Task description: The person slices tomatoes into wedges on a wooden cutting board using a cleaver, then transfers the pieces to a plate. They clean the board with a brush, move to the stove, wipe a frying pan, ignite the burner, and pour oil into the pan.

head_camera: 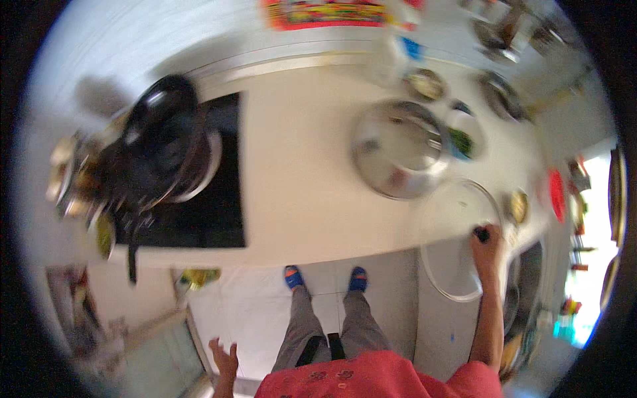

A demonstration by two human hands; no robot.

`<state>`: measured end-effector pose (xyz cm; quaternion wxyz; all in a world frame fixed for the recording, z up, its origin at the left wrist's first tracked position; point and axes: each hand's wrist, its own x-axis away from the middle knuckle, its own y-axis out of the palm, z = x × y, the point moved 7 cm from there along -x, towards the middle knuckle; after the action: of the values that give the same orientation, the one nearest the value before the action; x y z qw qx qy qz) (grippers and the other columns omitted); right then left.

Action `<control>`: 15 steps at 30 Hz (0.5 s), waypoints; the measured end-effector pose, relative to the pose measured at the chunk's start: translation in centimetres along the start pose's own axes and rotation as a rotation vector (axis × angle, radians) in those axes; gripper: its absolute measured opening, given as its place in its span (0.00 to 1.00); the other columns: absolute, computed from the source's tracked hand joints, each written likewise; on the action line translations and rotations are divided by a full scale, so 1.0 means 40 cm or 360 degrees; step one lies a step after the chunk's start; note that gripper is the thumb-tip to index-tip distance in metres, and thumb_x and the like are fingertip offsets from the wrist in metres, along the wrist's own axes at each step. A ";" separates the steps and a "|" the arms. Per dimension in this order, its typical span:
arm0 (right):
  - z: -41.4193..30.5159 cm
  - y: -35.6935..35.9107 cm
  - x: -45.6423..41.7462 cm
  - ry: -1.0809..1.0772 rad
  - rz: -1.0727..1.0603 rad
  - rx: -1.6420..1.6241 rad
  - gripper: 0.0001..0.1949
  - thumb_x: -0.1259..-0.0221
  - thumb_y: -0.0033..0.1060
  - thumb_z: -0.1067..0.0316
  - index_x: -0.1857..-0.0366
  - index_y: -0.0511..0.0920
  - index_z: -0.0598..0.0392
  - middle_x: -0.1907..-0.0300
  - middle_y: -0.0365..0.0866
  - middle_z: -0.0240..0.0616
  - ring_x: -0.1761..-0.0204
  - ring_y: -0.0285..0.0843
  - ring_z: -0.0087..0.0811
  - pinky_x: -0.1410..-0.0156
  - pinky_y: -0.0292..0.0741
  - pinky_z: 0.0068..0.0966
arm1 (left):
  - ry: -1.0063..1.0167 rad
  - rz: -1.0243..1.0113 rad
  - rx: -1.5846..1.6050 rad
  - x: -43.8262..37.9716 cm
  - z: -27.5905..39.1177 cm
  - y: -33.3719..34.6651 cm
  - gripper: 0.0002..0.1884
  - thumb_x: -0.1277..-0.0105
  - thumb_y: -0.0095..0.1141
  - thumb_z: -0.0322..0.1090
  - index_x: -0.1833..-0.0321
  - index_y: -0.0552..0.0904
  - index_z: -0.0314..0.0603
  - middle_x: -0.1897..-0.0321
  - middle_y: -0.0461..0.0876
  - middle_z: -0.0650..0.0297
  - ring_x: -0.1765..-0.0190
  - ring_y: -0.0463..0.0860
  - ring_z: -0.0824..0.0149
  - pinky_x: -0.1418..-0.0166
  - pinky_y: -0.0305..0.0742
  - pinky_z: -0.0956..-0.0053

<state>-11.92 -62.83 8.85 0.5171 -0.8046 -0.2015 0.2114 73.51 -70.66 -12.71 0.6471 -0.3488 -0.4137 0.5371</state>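
My right hand point(487, 244) grips the dark knob of a clear glass pan lid point(460, 263), which is held at the counter's front edge, partly over it. My left hand point(225, 359) hangs low at the left with its fingers apart, holding nothing. A large stainless steel basin point(400, 149) rests on the pale counter point(298, 164), left of and beyond the lid. On the black cooktop point(219, 219) at the left is a dark wok point(164, 149), blurred, with a handle reaching past the counter's front edge.
A small metal bowl point(425, 85) with pale food and a white dish with chopped greens point(462, 142) stand beyond the basin. Another bowl of pale food point(519, 206) is near the sink point(527, 278) at the right. Several bowls crowd the far left. A cabinet door point(161, 348) stands ajar below.
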 end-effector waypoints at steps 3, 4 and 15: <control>0.116 0.048 -0.030 -0.0066 0.0062 0.0063 0.08 0.48 0.66 0.74 0.65 0.79 0.61 0.61 0.80 0.50 0.57 0.79 0.51 0.47 0.77 0.42 | 0.0110 0.0047 -0.0351 -0.066 0.101 -0.077 0.33 0.35 0.72 0.42 0.35 0.72 0.28 0.36 0.73 0.37 0.33 0.71 0.35 0.27 0.66 0.46; 0.134 0.082 -0.045 -0.0041 0.0010 -0.0092 0.09 0.47 0.66 0.75 0.62 0.80 0.62 0.59 0.80 0.49 0.57 0.79 0.49 0.47 0.77 0.41 | 0.0039 0.0140 -0.0419 -0.081 0.086 -0.118 0.32 0.35 0.71 0.42 0.35 0.73 0.29 0.37 0.73 0.38 0.33 0.71 0.35 0.27 0.67 0.46; 0.121 0.131 -0.191 -0.0215 0.0165 0.0034 0.10 0.45 0.68 0.71 0.60 0.83 0.61 0.63 0.85 0.48 0.61 0.85 0.45 0.50 0.79 0.39 | -0.0449 0.1014 0.1148 -0.410 -0.179 -0.448 0.28 0.21 0.53 0.52 0.30 0.75 0.35 0.36 0.82 0.55 0.35 0.81 0.57 0.31 0.74 0.62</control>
<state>-20.34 -65.37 3.24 0.4992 -0.7923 -0.1917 0.2936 85.97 -90.05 -2.25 0.4680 -0.1360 -0.1581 0.8588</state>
